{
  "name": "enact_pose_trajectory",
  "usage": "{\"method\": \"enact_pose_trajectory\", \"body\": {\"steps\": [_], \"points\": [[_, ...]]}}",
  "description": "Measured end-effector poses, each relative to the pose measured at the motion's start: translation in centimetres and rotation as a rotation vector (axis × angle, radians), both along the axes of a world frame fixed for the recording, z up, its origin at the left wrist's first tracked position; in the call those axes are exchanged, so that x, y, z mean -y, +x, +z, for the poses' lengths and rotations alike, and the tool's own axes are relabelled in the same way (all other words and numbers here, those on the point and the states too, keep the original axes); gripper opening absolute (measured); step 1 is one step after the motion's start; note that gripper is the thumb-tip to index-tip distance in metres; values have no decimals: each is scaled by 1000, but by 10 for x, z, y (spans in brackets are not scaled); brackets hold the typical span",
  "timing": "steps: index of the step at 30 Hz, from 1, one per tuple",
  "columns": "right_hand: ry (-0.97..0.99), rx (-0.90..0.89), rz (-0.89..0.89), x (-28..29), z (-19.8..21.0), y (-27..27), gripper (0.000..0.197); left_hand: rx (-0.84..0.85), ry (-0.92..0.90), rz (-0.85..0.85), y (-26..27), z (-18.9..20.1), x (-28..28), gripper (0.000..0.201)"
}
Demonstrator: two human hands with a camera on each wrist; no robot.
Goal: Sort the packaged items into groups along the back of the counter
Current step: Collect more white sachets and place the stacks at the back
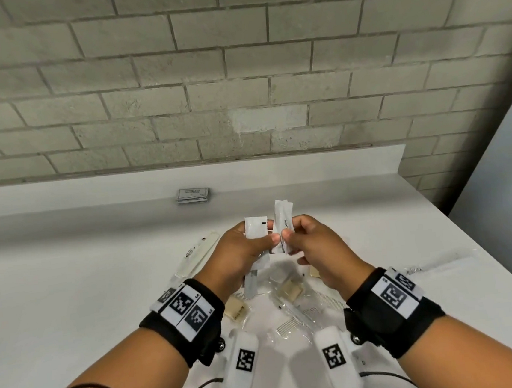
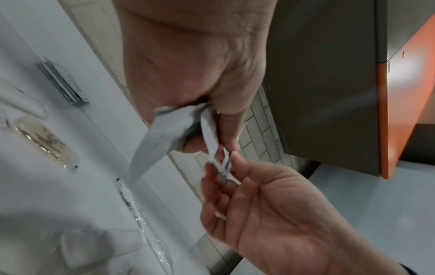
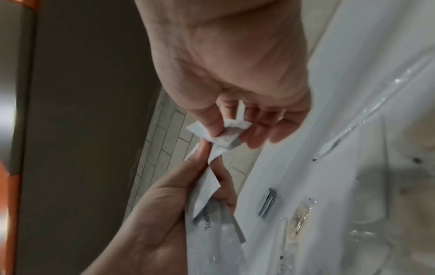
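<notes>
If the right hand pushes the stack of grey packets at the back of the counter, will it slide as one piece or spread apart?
The stack is several thin flat packets lying loose, edges slightly offset, so it would probably fan apart. They look light, and the counter looks smooth, so they likely slide easily. Flat shape means no rolling.

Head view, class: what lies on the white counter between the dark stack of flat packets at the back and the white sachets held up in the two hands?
Nothing: in the head view the white counter is bare between the dark stack of flat packets and the white sachets.
</notes>
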State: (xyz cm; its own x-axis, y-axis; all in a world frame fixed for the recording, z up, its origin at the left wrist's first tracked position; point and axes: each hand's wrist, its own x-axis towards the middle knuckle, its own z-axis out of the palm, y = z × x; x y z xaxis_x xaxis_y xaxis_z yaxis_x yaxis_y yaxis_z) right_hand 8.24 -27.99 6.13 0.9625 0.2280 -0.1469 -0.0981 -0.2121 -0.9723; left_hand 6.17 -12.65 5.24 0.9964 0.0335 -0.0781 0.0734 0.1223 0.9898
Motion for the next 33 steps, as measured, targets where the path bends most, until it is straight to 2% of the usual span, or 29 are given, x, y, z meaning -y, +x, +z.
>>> {"method": "enact_pose_trajectory", "body": {"steps": [3, 6, 9, 12, 14, 16, 17, 20, 21, 22, 24, 27, 31, 33], "points": [[224, 25, -41, 0, 0, 7, 6, 14, 27, 23, -3, 4, -2, 17], [389, -55, 4, 4, 3, 13, 14, 19, 116, 44, -4, 10, -3, 31], [329, -169, 152, -1, 7, 7, 21, 23, 233, 3, -8, 14, 0, 47], [191, -150, 164, -8, 5, 0, 15, 4, 284, -66, -11, 13, 1, 63], [171, -93, 154, -8, 4, 0, 13, -31, 259, -95, -10, 12, -3, 67], [180, 123, 117, -3, 5, 5, 13, -85, 194, -90, -5, 12, -7, 66], [134, 318, 88, 1, 6, 8, 14, -130, 149, -73, -2, 11, -10, 61], [-322, 1055, 94, 15, 3, 21, 21, -277, -37, -44, 1, 10, -18, 37], [-455, 1218, 116, 20, 0, 24, 25, -295, -78, -38, 1, 11, -19, 27], [-522, 1300, 125, 23, -4, 26, 27, -292, -97, -29, 2, 12, -21, 17], [-536, 1331, 109, 26, -10, 23, 29, -267, -85, -5, 3, 17, -21, 7], [-545, 1367, 65, 28, -17, 20, 29, -264, -58, 10, 7, 18, -19, 6], [-547, 1481, 1, 28, -18, 18, 25, -364, -52, -87, 3, 15, -13, 8], [-573, 1519, 9, 28, -18, 18, 26, -334, -72, -98, 1, 12, -10, 5]]}}
